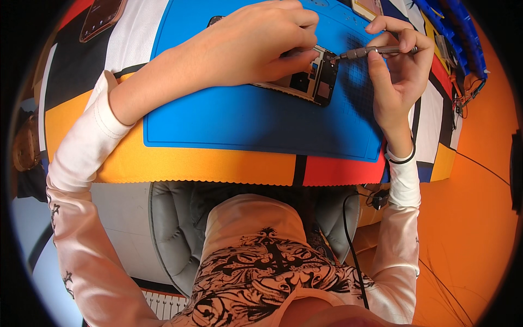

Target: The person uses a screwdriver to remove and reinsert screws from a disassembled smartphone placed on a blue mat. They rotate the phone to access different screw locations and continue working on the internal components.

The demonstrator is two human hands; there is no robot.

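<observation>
An opened smartphone (322,88) lies on a blue silicone repair mat (204,118), its inner parts showing at the right end. My right hand (402,69) holds a slim metal precision screwdriver (357,53) between thumb and fingers, nearly level. The driver's tip meets the phone's frame near its upper right corner. My left hand (273,45) lies across the phone from the left, fingers curled, and hides much of its middle. Its fingertips are close to the inner parts; whether they grip anything is hidden.
Another phone (102,18) lies on the colour-block tablecloth (196,163) at the upper left. A pale framed part (367,7) sits at the mat's top right. Blue plastic bins (453,36) and thin cables (459,98) stand along the table's right edge.
</observation>
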